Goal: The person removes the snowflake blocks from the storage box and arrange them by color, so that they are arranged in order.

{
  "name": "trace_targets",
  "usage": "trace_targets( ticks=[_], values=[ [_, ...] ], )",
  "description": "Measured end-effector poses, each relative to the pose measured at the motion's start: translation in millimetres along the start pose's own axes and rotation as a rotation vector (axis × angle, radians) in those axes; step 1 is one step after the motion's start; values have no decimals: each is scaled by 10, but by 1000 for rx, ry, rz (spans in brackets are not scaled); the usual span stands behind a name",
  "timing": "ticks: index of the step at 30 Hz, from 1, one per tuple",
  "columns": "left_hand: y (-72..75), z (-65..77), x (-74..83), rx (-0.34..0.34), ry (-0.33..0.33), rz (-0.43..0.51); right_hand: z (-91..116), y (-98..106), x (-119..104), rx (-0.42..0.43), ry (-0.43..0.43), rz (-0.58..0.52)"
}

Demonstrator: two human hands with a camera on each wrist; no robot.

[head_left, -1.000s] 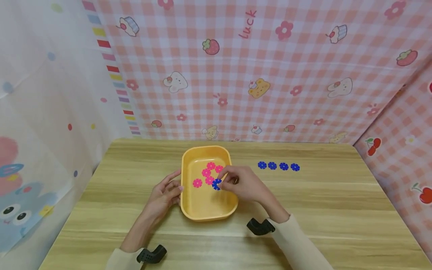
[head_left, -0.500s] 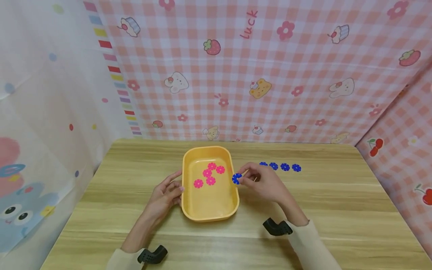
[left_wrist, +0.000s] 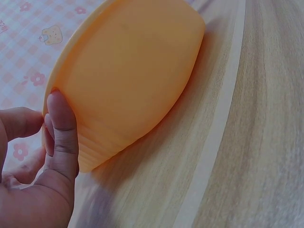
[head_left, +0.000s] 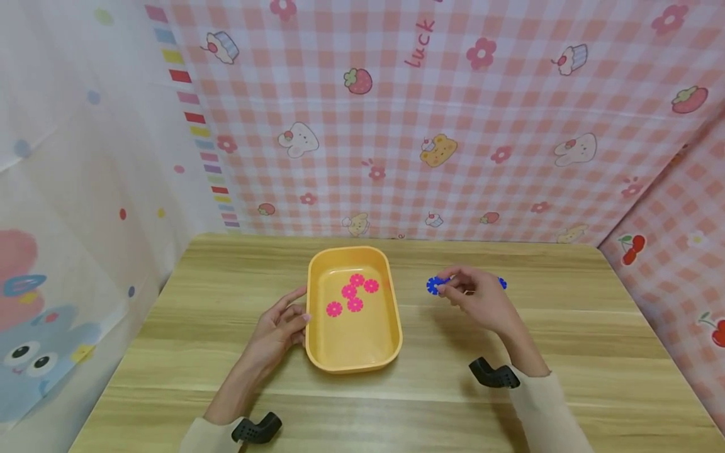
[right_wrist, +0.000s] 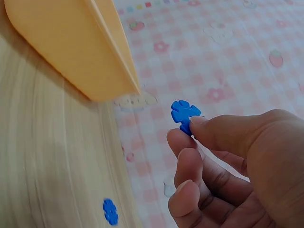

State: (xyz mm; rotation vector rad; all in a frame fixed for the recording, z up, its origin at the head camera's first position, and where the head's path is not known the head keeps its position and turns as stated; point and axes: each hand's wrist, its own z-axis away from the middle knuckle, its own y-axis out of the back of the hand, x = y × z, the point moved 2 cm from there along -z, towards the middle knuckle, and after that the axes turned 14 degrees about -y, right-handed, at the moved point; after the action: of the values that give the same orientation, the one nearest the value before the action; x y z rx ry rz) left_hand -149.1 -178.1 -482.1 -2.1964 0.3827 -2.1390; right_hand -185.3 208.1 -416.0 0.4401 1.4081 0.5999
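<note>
Where the white spotted cloth hangs at far left, the wood-grain counter begins. Next along, the left hand: fingers half bent against the outer side of a yellow tray, thumb at its rim, a light hold that seems meant to steady. Tray stands upright on the counter. Inside it, mostly in the far half, five pink snowflake discs: four loosely grouped, one apart to the left.

Right of the tray, well apart from it, the right hand: thumb and forefinger pinch a blue snowflake disc by its edge, the other fingers loosely curled. Whether that disc touches the counter, cannot tell. Past the hand, another blue disc shows in part; any between are hidden. Far right, cherry-print cloth.

Step in hand, as judged: placing the pinched disc at the near end of the blue ones, tray held still meanwhile. Next move would call for a level lowering and a clean release, without nudging neighbours.
</note>
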Motion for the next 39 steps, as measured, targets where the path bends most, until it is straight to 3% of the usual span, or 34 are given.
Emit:
trace_targets(
  ticks=[23,39],
  values=[
    [8,3,5,-6,-7,12,15,576,417,156,-116,65],
    [9,1,0,-9,-3,13,-58,855,881,208,-180,33]
  ],
)
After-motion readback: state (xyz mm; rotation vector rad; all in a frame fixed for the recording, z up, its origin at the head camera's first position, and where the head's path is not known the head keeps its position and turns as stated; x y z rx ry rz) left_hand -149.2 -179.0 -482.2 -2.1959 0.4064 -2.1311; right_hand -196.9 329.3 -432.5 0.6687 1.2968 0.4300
